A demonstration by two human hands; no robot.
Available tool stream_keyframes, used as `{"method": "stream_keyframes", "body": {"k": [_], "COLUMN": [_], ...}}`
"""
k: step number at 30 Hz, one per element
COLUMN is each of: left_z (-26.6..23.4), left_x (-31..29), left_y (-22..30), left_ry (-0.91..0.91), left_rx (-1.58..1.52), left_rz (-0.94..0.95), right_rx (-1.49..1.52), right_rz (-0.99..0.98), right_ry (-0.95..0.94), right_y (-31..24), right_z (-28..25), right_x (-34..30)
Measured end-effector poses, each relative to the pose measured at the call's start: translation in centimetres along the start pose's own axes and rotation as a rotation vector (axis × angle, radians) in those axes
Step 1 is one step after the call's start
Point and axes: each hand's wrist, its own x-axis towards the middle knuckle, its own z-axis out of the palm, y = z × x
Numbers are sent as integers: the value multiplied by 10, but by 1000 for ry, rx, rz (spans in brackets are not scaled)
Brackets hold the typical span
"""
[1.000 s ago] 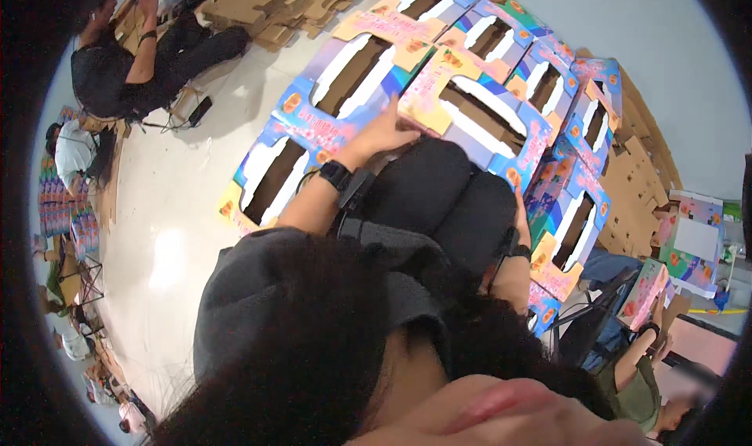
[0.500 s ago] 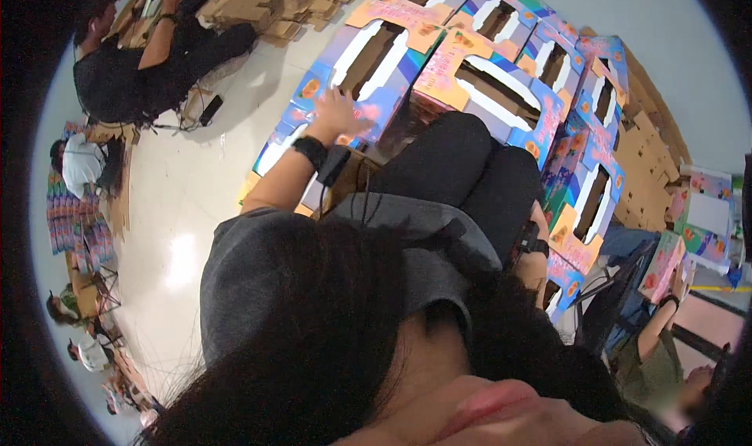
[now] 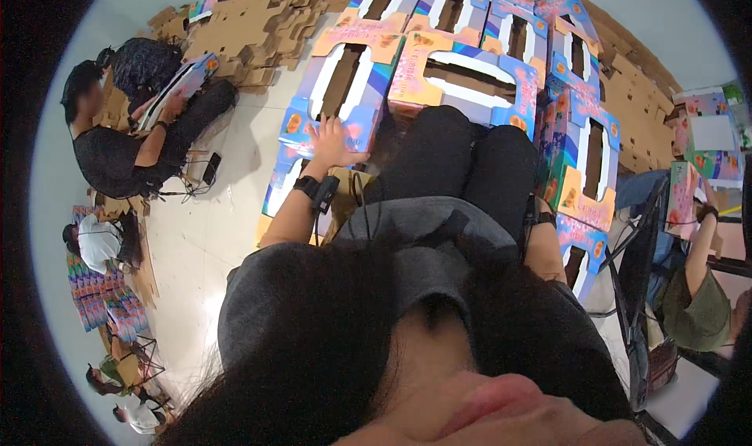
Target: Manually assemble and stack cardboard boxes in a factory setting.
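My left hand (image 3: 333,144), with a dark band at the wrist, lies spread and open on the near end of a colourful cardboard box (image 3: 301,125). This box is blue, purple and orange, with a long white-edged slot in its top. My right wrist (image 3: 540,220) hangs down beside my right thigh, and that hand's fingers are hidden. Closest to it is another printed box (image 3: 580,144), standing right of my knees. In front of my knees a third box (image 3: 468,82) lies with its slot running crosswise.
More printed boxes (image 3: 517,37) stand in rows beyond. Flattened brown cardboard (image 3: 251,31) lies at the far left, and more sheets (image 3: 638,125) lie at the right. A seated co-worker (image 3: 117,152) handles a box at the left. Another person (image 3: 693,305) works at the right, near a dark chair (image 3: 630,289).
The whole view has shifted, so the boxes appear turned and the co-worker's box at the left now shows. My left hand stays on the same box. My right hand has slipped lower, out of sight.
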Motion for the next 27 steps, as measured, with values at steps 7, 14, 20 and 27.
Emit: {"method": "stream_keyframes", "body": {"k": [7, 14, 20, 27], "left_z": [10, 6, 11, 17], "left_x": [16, 4, 4, 8], "left_y": [-2, -11, -16, -18], "left_ry": [15, -18, 56, 167], "left_rx": [-31, 116, 12, 26], "left_rz": [37, -69, -85, -57], "right_rx": [410, 386, 401, 455], "right_rz": [-145, -74, -70, -73], "right_ry": [54, -41, -105, -186], "right_y": [107, 54, 39, 45], "right_z": [-33, -5, 1, 15], "right_x": [201, 114, 102, 111]}}
